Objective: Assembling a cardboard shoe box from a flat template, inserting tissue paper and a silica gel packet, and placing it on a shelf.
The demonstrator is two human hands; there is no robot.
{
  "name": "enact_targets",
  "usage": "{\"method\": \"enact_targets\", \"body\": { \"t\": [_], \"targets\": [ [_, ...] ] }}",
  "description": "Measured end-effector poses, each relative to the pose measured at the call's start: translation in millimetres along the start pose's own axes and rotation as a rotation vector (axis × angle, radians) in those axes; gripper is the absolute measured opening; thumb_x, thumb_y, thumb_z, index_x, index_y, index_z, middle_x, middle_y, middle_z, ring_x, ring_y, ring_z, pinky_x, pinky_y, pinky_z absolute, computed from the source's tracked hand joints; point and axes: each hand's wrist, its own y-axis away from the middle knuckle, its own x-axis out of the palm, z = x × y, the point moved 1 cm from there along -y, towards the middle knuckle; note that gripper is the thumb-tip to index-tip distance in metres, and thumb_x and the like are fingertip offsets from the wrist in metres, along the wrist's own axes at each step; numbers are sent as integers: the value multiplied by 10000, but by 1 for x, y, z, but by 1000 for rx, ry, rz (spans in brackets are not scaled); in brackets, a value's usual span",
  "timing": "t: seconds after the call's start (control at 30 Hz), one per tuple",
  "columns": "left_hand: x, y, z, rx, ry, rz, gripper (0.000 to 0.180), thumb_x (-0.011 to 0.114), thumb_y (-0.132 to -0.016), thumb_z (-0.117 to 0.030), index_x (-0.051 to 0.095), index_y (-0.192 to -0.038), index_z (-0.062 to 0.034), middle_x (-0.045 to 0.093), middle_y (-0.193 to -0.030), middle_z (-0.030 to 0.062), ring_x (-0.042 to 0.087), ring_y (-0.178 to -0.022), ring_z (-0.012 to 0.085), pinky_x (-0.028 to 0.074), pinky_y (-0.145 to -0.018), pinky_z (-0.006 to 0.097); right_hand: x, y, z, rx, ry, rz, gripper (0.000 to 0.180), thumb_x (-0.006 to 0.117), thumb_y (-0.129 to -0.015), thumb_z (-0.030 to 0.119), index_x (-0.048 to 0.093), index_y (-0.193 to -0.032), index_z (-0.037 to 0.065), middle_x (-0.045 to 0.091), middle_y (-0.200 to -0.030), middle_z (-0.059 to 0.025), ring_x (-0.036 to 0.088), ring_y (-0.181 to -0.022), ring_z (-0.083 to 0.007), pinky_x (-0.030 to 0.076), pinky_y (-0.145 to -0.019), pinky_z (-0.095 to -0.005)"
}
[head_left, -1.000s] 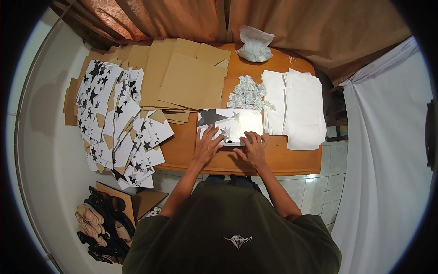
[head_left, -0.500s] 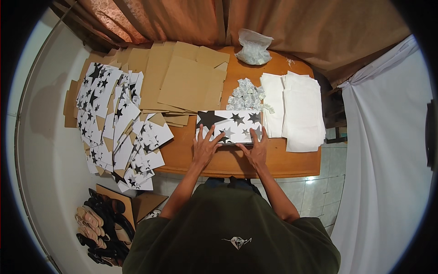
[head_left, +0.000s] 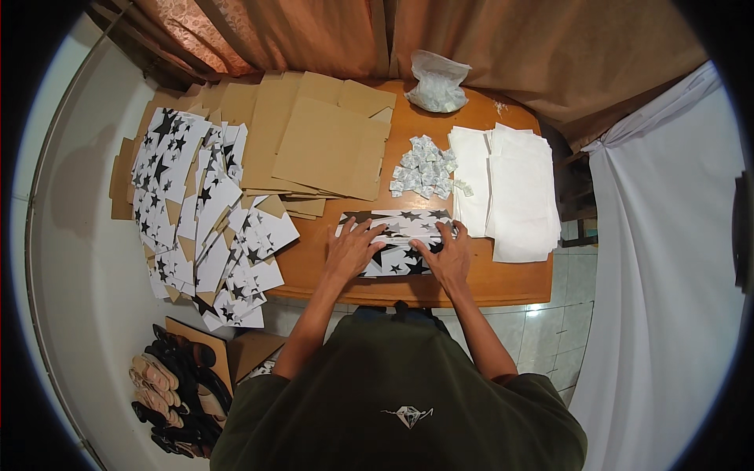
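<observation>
A white cardboard box (head_left: 399, 261) printed with black and grey stars is near the table's front edge, between my hands. Its star-patterned front panel faces me, and a narrower strip of the pattern shows along the top. My left hand (head_left: 351, 253) curls over the box's left part, its fingers on the upper panel. On the right end, my right hand (head_left: 449, 257) has its fingers over the top and its thumb pressing the front. Both hands grip the box; parts of its ends are hidden under them.
Star-printed flat cardboard pieces (head_left: 216, 228) overlap at the left, beside brown cardboard sheets (head_left: 330, 145). Behind the box lie small whitish packets (head_left: 424, 166). White paper sheets (head_left: 518, 196) are stacked right, and a clear plastic bag (head_left: 438, 82) sits far back. Shoes (head_left: 177, 392) stand lower left.
The box has tipped so that its front panel shows and its top appears narrower and lower. My hands have shifted slightly with it, the right one outward, and now grip its sides.
</observation>
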Motion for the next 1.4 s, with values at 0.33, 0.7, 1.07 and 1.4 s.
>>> {"method": "enact_targets", "body": {
  "t": [0.33,0.7,1.07,1.4],
  "targets": [
    [10,4,5,114,47,-167,431,550,-1005,-427,594,-1394,-246,620,-1386,56,531,-1289,295,300,-1075,543,19,14,-7,-425,23,-316,583,803,-821,433,604,-1263,110,495,-1390,-204,386,-1361,-393,255,-1105,-590],
    [1,-6,4,76,16,-176,393,523,-1019,-417,610,-1318,-178,656,-1317,37,569,-1226,266,353,-1019,495,34,14,-7,-590,48,-126,320,774,-850,334,686,-1102,157,491,-1427,-142,366,-1397,-361,189,-1136,-594],
    [-12,-11,3,38,74,-84,424,481,-1033,-464,641,-1313,-189,652,-1342,48,568,-1233,278,387,-991,500,35,13,-2,-515,61,-74,384,772,-845,357,686,-1155,147,437,-1470,-155,341,-1401,-347,141,-1142,-592],
    [-8,-10,2,75,63,-133,408,509,-1022,-450,640,-1328,-215,664,-1309,38,557,-1221,251,359,-1019,488,42,10,-5,-575,-24,-183,199,772,-857,198,662,-1019,166,524,-1387,-112,450,-1331,-318,170,-1142,-560]
  ]
}}
